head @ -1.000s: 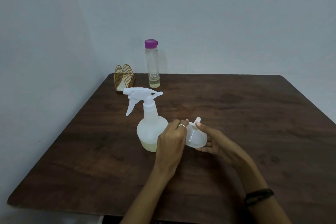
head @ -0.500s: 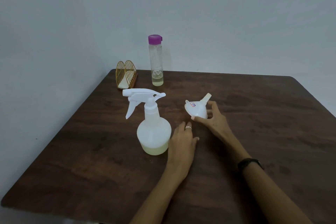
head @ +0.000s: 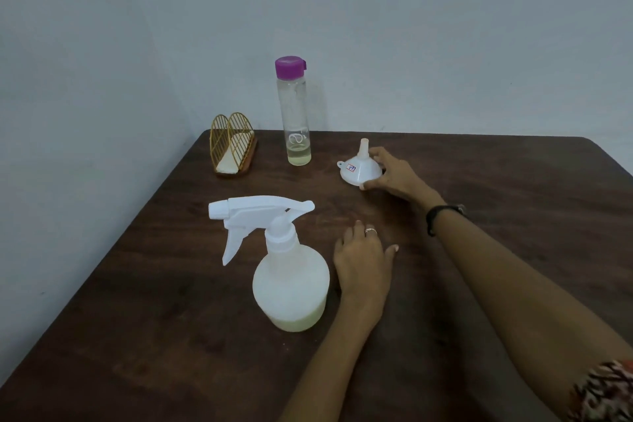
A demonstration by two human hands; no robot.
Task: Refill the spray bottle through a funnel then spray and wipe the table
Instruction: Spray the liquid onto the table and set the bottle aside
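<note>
A white spray bottle [head: 291,284] with its trigger head screwed on stands near the front of the dark wooden table [head: 496,181]; pale yellow liquid fills its bottom. A white funnel [head: 359,171] sits upside down on the table further back, spout up. My right hand [head: 394,175] grips the funnel's rim from the right with thumb and fingers. My left hand [head: 363,260] rests flat on the table just right of the spray bottle, holding nothing. A clear bottle with a purple cap [head: 294,113] stands at the back, a little liquid in its bottom.
A gold wire napkin holder [head: 233,147] with white napkins stands at the back left corner. Walls close off the table's left and far sides.
My right hand carried the funnel away from the spray bottle to the back of the table and set it rim down. My left hand let go and lowered onto the table.
</note>
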